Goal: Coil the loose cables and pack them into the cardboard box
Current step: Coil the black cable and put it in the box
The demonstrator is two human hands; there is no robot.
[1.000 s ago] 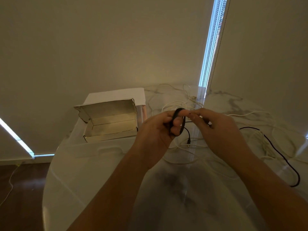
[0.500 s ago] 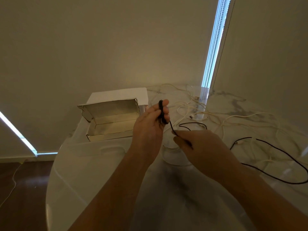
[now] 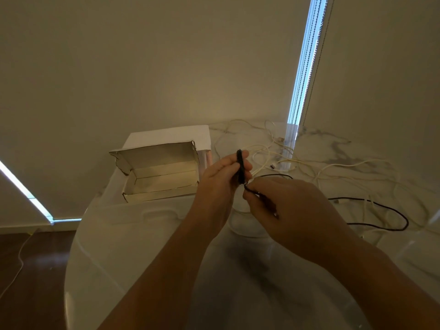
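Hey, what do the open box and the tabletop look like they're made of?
Box: likely thin cardboard, matte, with raw folded flaps and wavy cut edges. Tabletop: looks like polished marble or a marble-look surface, white with grey veins and glossy reflections.

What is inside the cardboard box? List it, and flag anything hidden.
The cardboard box shows only bare floor and inner walls; no cable is in it. Its near wall hides a strip of floor, and the left hand, gripping the black cable coil, covers the right end.

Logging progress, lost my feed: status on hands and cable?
Left hand grips black coil. Right hand pinches its loose tail. Cardboard box open, no cables seen inside. White cables tangled on table, uncoiled.
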